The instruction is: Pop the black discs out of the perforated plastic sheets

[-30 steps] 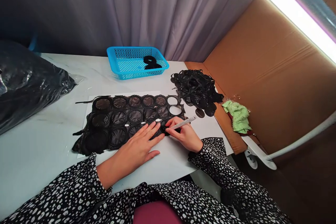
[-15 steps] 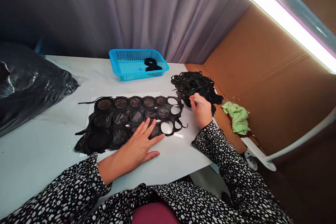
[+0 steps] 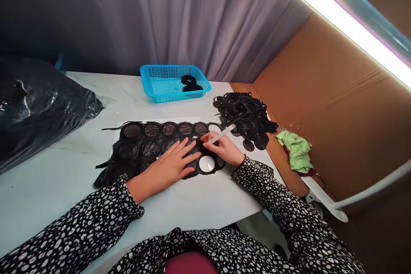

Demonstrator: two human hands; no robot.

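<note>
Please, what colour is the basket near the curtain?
The basket is bright blue, seen best in the head view.

The left hand (image 3: 170, 164) lies flat, palm down, fingers spread toward the far right; the right hand (image 3: 221, 146) pinches, its wrist bent, both forearms sleeved.

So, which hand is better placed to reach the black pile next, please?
Probably the right hand: it is nearer the pile and holds a slim white tool, while the left hand lies spread on the black sheet.
</note>
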